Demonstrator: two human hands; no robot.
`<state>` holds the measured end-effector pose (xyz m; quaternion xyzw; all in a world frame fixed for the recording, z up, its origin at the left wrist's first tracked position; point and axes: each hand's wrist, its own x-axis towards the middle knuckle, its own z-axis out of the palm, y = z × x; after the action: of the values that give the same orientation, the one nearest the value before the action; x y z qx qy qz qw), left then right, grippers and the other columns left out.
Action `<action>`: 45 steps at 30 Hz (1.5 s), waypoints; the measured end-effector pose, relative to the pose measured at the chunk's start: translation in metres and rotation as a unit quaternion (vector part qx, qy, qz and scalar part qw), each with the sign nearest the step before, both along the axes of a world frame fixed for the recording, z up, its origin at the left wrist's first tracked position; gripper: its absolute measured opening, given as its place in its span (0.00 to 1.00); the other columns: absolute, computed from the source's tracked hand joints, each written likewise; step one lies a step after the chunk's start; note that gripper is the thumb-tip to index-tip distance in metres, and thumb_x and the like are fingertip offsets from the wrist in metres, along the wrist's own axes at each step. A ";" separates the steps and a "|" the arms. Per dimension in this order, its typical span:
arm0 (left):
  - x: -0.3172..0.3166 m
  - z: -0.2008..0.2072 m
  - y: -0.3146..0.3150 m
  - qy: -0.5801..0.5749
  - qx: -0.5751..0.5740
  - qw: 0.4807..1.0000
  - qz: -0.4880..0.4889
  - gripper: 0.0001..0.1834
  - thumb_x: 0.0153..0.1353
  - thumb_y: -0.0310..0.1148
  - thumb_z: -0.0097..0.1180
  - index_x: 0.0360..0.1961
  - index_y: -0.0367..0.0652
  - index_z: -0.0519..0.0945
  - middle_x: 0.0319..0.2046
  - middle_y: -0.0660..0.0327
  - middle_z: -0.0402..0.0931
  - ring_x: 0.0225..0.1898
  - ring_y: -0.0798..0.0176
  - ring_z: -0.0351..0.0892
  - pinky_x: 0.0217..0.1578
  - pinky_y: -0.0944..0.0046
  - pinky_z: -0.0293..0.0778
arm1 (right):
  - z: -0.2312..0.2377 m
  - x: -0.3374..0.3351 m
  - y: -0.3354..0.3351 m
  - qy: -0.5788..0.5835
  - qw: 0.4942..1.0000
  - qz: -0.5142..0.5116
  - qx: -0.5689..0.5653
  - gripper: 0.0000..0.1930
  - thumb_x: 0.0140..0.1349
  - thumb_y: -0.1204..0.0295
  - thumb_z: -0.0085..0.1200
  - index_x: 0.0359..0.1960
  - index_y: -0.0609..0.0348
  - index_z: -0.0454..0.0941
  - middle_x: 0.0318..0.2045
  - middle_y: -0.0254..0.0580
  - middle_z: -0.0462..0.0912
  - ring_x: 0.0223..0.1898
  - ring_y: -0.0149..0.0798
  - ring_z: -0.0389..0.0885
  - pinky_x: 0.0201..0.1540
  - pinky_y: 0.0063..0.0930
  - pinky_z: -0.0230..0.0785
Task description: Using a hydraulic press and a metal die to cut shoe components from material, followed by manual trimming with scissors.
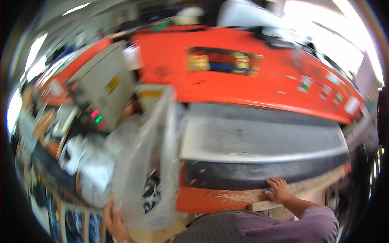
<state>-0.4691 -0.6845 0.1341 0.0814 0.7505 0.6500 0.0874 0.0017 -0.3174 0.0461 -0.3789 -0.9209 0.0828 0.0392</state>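
Observation:
My right hand (278, 191) lies with its fingers apart on the front edge of a long dark strip (259, 175). That strip runs along the front of an orange machine (162, 81), below a worn grey metal bed (259, 135). At the lower left, my left hand (115, 220) is beside the outer side of a large clear plastic bag (135, 178). Motion smears its fingers, so whether they grip the bag is unclear. Inside the bag's opening lie black-and-white pieces (152, 192), too blurred to name.
A grey control cabinet (103, 81) with red and green lights stands left of the machine. White plastic bags (91, 166) bulge beside the clear one. At far left, another person's hand (43, 124) shows. A worn wooden ledge (316, 183) edges the machine's front.

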 end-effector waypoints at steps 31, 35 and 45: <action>0.739 0.014 0.518 0.308 0.070 0.077 -0.946 0.15 0.61 0.36 0.56 0.45 0.37 0.79 0.55 0.42 0.68 0.54 0.42 0.71 0.53 0.52 0.69 | -0.178 0.419 -0.241 0.265 0.610 -0.556 -0.498 0.34 0.63 0.43 0.42 0.58 0.61 0.69 0.56 0.54 0.73 0.58 0.53 0.70 0.60 0.40 0.61; 0.846 0.000 0.533 0.314 0.091 -0.017 -0.945 0.16 0.61 0.36 0.56 0.45 0.38 0.78 0.55 0.42 0.68 0.54 0.42 0.71 0.53 0.52 0.69 | -0.184 0.432 -0.362 0.093 0.241 -0.853 -0.453 0.13 0.55 0.70 0.49 0.40 0.53 0.84 0.42 0.43 0.83 0.45 0.44 0.82 0.41 0.40 0.75; 1.037 -0.022 0.624 0.334 0.147 -0.174 -0.915 0.17 0.60 0.37 0.57 0.47 0.39 0.78 0.56 0.42 0.68 0.54 0.42 0.70 0.54 0.52 0.68 | -0.234 0.474 -0.123 0.517 0.145 -0.780 -0.321 0.28 0.60 0.48 0.50 0.54 0.54 0.76 0.55 0.45 0.75 0.57 0.43 0.71 0.59 0.38 0.61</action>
<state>0.5679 -0.0603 0.1124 -0.9020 0.2717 0.1099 -0.3170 0.4753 -0.4403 -0.1880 -0.7436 0.2086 0.4726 0.4246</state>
